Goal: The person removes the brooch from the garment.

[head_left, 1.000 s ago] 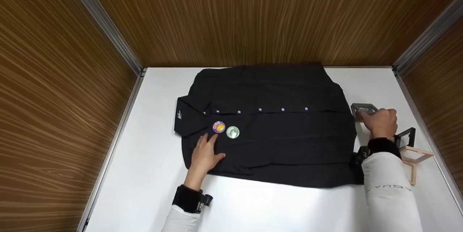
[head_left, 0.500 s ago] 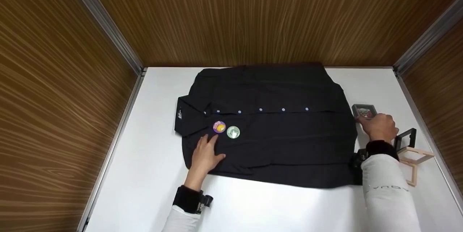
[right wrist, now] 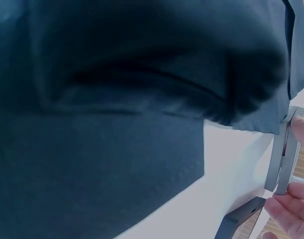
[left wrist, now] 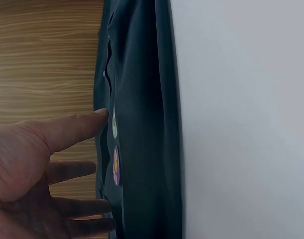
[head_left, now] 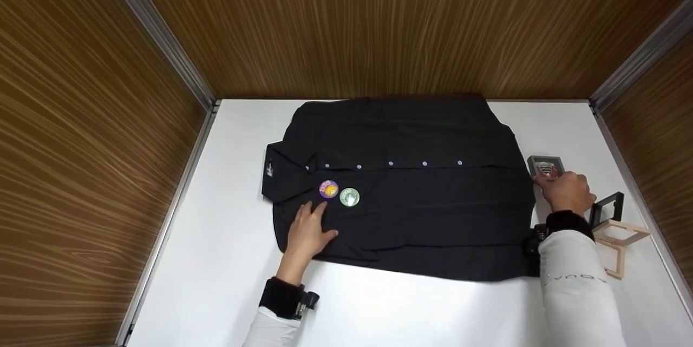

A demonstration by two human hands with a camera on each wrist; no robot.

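Note:
A black button-up shirt point(head_left: 433, 211) lies spread out, collar to the left. On its chest sit two round badges, a purple one with a yellow figure point(head_left: 328, 189) and a green one point(head_left: 350, 197). My left hand point(head_left: 306, 232) hovers low over the shirt with fingers spread, fingertips just short of the purple badge; in the left wrist view nothing is in it. At the right, my right hand point(head_left: 568, 191) grips the near side of a small grey display frame point(head_left: 545, 162), which has something red and white inside. Thumb and fingers point(right wrist: 292, 203) meet the frame's edge in the right wrist view.
Beside the right wrist stand a black frame point(head_left: 607, 208) and light wooden frames point(head_left: 622, 232), unfolded. Brown wood-grain panels point(head_left: 346, 27) wall in the white table point(head_left: 233, 136) at the back and sides. The shirt's hem reaches close to the grey frame.
My right hand has slid slightly toward me along the grey frame, uncovering more of its face and the red and white content. The left hand has stayed in place.

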